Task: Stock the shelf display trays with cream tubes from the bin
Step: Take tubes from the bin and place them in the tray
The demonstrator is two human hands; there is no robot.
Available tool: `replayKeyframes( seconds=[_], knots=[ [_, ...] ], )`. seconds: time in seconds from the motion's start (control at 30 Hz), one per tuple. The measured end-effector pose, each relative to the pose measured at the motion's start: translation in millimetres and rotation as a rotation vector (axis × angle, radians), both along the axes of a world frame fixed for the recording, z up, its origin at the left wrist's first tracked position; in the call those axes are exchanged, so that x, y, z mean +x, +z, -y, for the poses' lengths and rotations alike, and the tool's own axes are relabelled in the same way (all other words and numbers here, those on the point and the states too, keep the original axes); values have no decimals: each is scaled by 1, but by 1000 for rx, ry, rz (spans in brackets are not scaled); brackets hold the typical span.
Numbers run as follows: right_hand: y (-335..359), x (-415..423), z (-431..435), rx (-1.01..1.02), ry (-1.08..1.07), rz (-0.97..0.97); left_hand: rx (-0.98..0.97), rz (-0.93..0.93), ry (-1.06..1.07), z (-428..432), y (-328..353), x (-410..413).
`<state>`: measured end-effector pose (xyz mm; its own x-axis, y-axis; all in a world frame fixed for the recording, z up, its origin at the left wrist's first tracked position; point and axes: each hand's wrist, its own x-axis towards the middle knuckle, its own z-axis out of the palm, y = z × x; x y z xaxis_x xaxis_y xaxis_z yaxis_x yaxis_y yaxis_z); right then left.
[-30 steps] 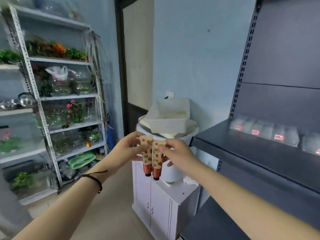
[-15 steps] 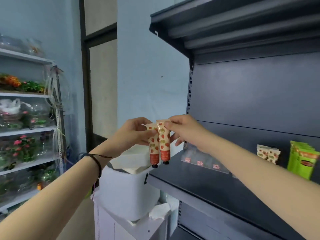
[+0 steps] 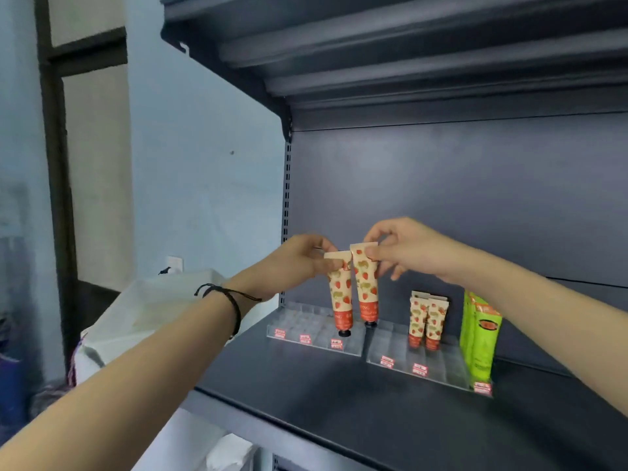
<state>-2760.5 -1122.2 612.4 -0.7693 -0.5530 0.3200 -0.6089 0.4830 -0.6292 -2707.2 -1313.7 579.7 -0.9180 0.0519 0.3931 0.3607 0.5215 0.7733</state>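
My left hand (image 3: 302,261) pinches the crimped top of a strawberry-print cream tube (image 3: 340,300), cap hanging down. My right hand (image 3: 404,248) pinches a second matching tube (image 3: 366,294) right beside it. Both tubes hang just above the left clear display tray (image 3: 302,329) on the dark shelf. The right clear tray (image 3: 401,351) holds two strawberry tubes (image 3: 424,321) standing upright and green tubes (image 3: 479,334) at its right end. The white bin (image 3: 142,311) sits left of the shelf, below my left forearm.
The dark shelf board (image 3: 339,409) stretches in front of the trays. Another shelf (image 3: 373,49) hangs overhead. Red price tags line the tray fronts. A pale wall and a dark door frame (image 3: 54,164) lie to the left.
My view has swung right and up from the bin to the shelf. Both hands carried their tubes forward over the left tray; the grips are unchanged.
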Motion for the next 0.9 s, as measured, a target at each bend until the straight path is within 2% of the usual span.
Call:
replayKeyframes(
  seconds=[0.2, 0.3, 0.5, 0.9],
  knots=[
    [-9, -39, -45, 142, -130, -34, -81, 44, -108, -38, -16, -57],
    [-15, -54, -61, 256, -172, -116, -90, 59, -126, -56, -28, -83],
    [-27, -78, -76, 482, -208, -275, -135, 64, -72, -82, -42, -126],
    [-51, -125, -83, 713, -391, -344, -186, 122, -57, -99, -72, -185]
  ],
)
